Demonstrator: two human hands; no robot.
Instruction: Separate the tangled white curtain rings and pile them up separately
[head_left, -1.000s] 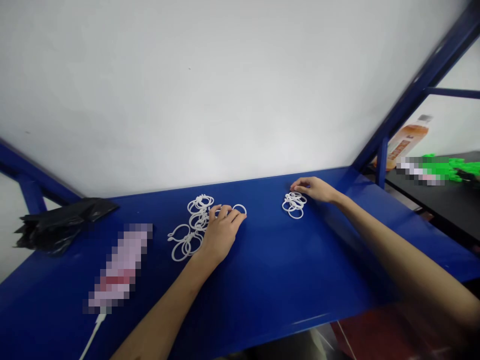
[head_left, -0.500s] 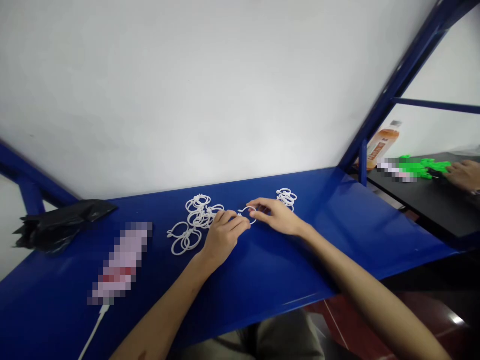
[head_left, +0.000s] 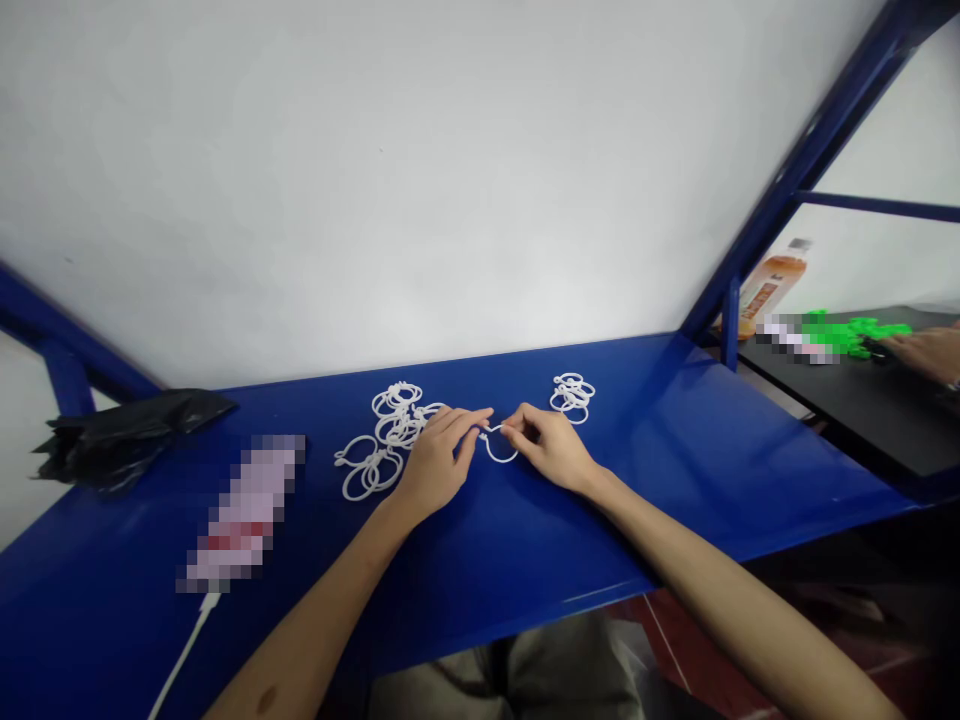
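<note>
A thin white ring [head_left: 501, 460] with a small clasp end lies between my two hands, low over the blue table. My right hand [head_left: 551, 445] pinches its right side between thumb and fingers. At the clasp end, the thumb and index finger of my left hand [head_left: 439, 455] come together on the ring; the other fingers are stretched out. Exactly how the left fingertips grip it is partly hidden. Just left of that hand is a loose pile of similar white rings [head_left: 373, 470]. Beyond my right hand lies a smaller group of white rings [head_left: 571, 400].
A blurred pinkish object [head_left: 251, 500] with a white cable [head_left: 180, 660] lies at left, near a black plastic bag [head_left: 135, 430]. Blue frame posts [head_left: 787, 180] flank the white wall. On a black table at right are an orange-drink bottle [head_left: 772, 290], green pieces [head_left: 847, 332] and another person's hand [head_left: 930, 355].
The ring between my hands has turned and come slightly nearer to me. My right hand has shifted from a spread hold to a pinch; my left fingers have straightened.
</note>
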